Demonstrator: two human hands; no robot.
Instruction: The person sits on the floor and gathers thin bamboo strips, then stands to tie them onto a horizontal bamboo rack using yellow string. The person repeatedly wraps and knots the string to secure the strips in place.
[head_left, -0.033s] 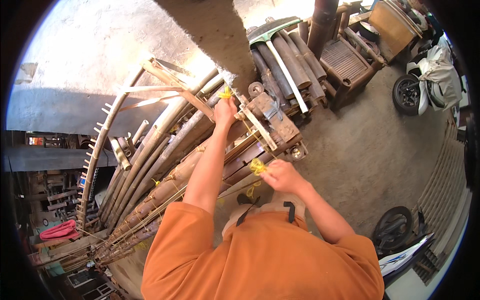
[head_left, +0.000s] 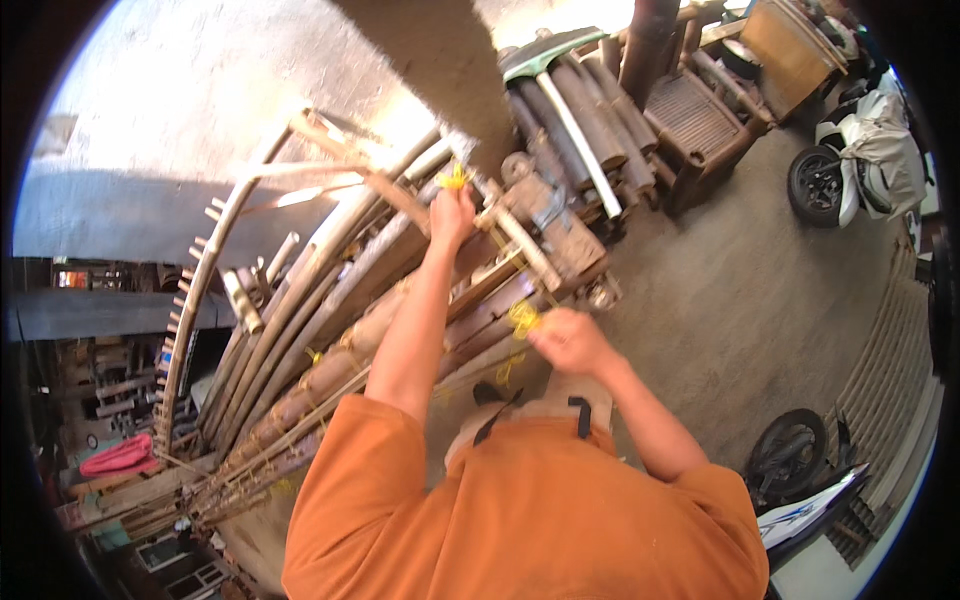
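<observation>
Left hand (head_left: pixel 453 214) grips yellow string (head_left: pixel 455 179); right hand (head_left: pixel 572 342), five o'clock from it, pinches a yellow bunch (head_left: pixel 523 319); even tension should help.

Orange tee (head_left: pixel 520 510) w/ short slvs (head_left: pixel 350 450), lt beige bottoms (head_left: pixel 530 408), 2 blk straps (head_left: pixel 582 418) nr hem.

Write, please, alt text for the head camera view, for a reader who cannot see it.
A person in an orange shirt holds a tangle of yellow string in each hand, the left hand farther forward than the right hand. Long bamboo poles lie at the left; a partly covered motorcycle stands at the upper right.
</observation>
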